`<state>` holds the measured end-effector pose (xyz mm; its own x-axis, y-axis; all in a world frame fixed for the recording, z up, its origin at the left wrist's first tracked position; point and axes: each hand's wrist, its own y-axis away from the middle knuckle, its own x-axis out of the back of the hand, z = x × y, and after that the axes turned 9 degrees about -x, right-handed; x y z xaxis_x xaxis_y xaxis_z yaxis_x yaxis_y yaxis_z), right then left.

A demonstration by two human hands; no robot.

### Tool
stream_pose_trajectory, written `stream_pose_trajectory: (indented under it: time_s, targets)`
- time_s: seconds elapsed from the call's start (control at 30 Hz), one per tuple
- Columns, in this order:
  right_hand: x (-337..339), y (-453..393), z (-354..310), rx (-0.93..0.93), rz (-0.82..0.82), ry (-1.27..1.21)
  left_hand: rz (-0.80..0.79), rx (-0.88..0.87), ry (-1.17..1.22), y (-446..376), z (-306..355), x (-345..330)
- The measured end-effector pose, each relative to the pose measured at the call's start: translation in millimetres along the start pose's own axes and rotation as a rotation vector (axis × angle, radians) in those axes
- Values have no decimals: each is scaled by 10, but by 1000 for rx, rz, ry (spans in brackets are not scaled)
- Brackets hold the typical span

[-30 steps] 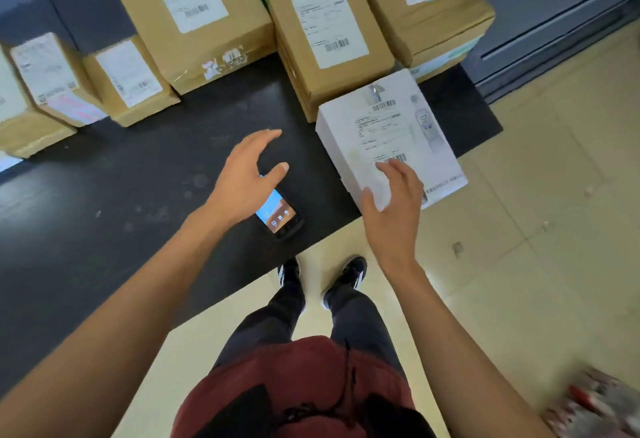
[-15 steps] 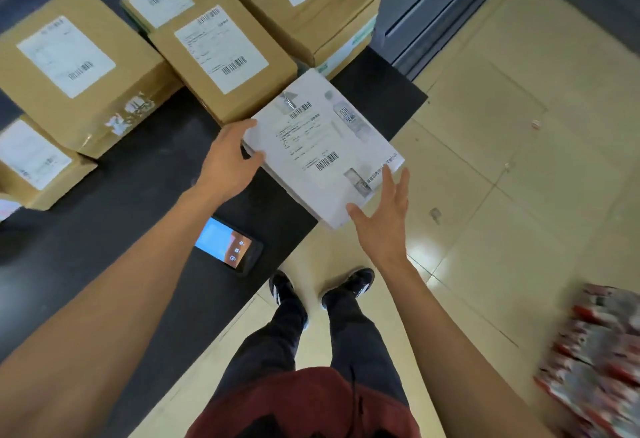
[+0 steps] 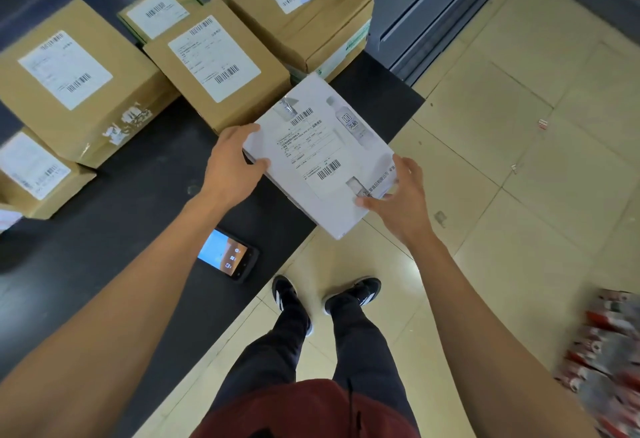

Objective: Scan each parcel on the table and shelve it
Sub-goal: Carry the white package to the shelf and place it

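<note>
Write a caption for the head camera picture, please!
Both hands grip a white parcel over the table's edge.

Red-and-white packaged goods point(image 3: 609, 365) at the right edge are blurred and cropped. Fine print on the white parcel's shipping label point(image 3: 313, 153) is illegible. Brown cardboard box point(image 3: 33, 174) is cut off at the left edge.

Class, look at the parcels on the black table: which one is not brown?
The white rectangular cardboard parcel, held between the left hand and right hand at the table's near edge. All the other parcels are brown cardboard boxes.
</note>
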<state>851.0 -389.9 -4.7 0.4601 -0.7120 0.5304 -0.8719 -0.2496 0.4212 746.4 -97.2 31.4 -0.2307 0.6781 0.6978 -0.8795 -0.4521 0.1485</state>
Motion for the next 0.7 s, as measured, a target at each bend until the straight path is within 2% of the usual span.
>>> stream_pose_trajectory:
  time_s: [0.17, 0.37, 0.7]
  targets:
    - [29, 85, 114, -25, 47, -60, -38, -48, 32, -67, 168, -83]
    - [225, 113, 97, -76, 166, -129, 18, -82, 26, -168, 495, -252]
    - [1061, 107, 16, -44, 325, -160, 164, -206, 87, -474, 1707, -340]
